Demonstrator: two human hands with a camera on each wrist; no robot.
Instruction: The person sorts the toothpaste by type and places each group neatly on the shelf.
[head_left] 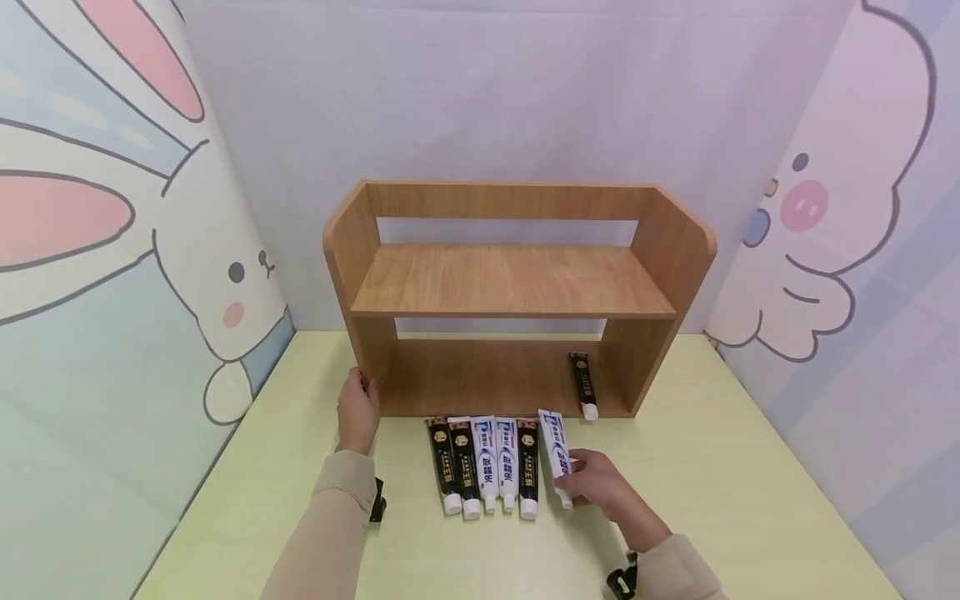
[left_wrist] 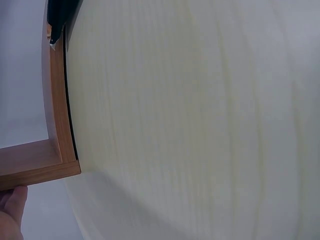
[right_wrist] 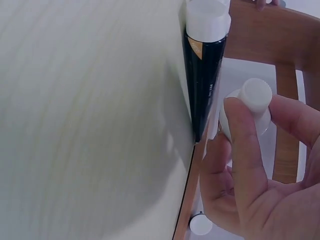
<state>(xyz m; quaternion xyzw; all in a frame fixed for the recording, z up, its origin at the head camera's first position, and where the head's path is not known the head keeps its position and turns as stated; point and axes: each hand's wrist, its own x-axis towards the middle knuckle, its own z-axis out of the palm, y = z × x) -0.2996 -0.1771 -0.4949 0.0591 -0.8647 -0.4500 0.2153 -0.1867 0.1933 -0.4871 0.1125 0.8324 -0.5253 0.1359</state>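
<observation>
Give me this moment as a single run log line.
Left hand: touches wooden rack, left side | Right hand: grips white tube | Lower shelf: one black tube | Table: five tubes in row

Blue characters 冷酸灵 are read on the white tubes [head_left: 487, 462] in the row and on the held tube [head_left: 556, 450]. Gold lettering is borne by the black tubes [head_left: 465, 462]; only 王 can be read there.

The left wrist view's edge cuts off the left hand [left_wrist: 11, 216]. The right hand [head_left: 596, 482] partly hides its white toothpaste tube [head_left: 555, 446]; the fine print is illegible.
</observation>
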